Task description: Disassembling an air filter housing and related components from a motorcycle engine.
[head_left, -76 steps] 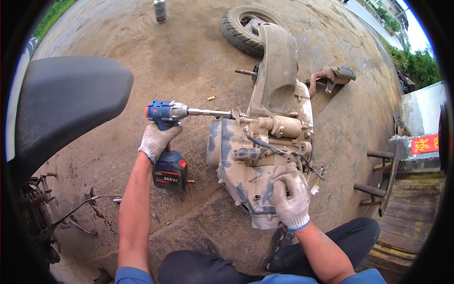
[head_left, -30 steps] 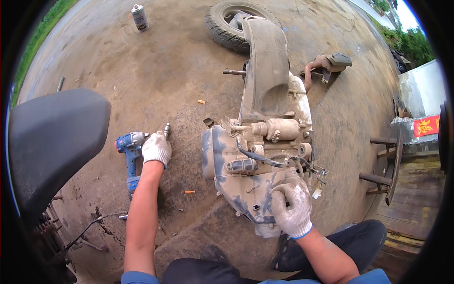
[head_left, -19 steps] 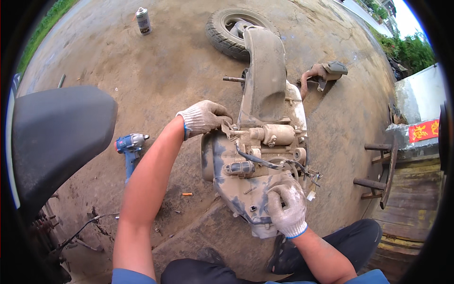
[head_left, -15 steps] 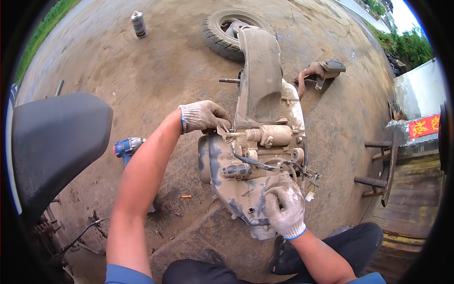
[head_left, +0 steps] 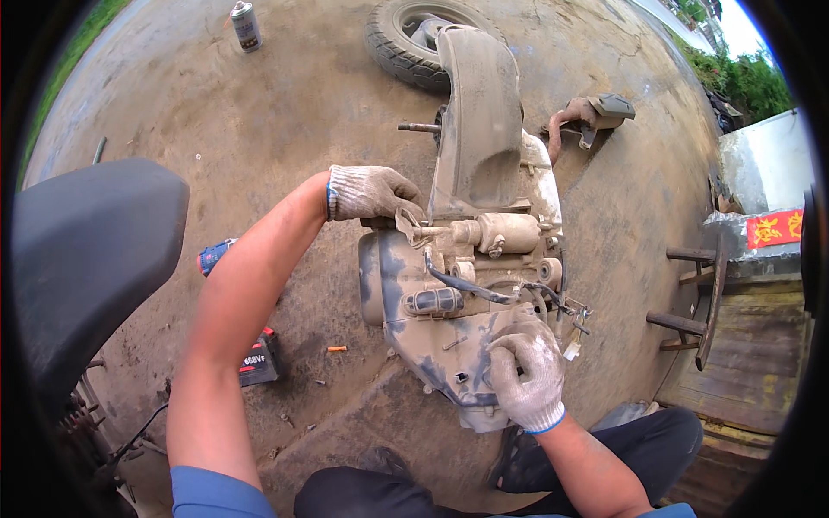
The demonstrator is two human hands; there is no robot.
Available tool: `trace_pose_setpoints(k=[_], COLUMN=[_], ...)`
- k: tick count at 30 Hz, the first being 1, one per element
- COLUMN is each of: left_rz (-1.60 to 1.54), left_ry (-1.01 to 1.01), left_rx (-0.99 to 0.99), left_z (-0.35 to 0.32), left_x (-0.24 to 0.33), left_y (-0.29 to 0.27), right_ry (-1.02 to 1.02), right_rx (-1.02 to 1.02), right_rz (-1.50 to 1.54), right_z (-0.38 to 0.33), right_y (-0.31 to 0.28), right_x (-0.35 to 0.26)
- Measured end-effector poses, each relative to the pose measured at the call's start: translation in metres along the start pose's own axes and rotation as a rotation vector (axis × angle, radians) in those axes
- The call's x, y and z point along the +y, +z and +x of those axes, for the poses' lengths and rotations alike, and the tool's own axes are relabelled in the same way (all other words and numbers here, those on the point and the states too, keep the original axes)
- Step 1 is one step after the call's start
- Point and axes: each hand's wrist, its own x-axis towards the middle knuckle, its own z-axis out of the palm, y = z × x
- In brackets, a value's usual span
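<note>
By a bracket (head_left: 406,228) on the engine (head_left: 416,335), left hand (head_left: 373,192) arched, fingers curled down, their hold unclear.

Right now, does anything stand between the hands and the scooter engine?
Nothing visible does: the left hand is at the dusty bracket on the scooter engine, and the right hand rests against its casing.

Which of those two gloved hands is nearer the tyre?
The left hand, beside the mudguard; the right hand sits farther away, at the near end of the engine.

The left forearm (head_left: 255,263) hides the middle of the blue impact driver (head_left: 214,256).
</note>
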Motion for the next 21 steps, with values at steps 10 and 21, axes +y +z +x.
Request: trace_pose_setpoints(k=[10, 21], left_rz=[-0.05, 0.179], left_ry=[0.048, 0.163], left_rx=[0.063, 0.251], left_z=[0.001, -0.025], left_x=[-0.014, -0.011], left_y=[-0.003, 0.018], right_ry=[0.074, 0.081], right_rx=[-0.057, -0.081], right_rz=[0.057, 0.036], right_z=[0.0, -0.01], right_y=[-0.003, 0.002], right_x=[-0.001, 0.003])
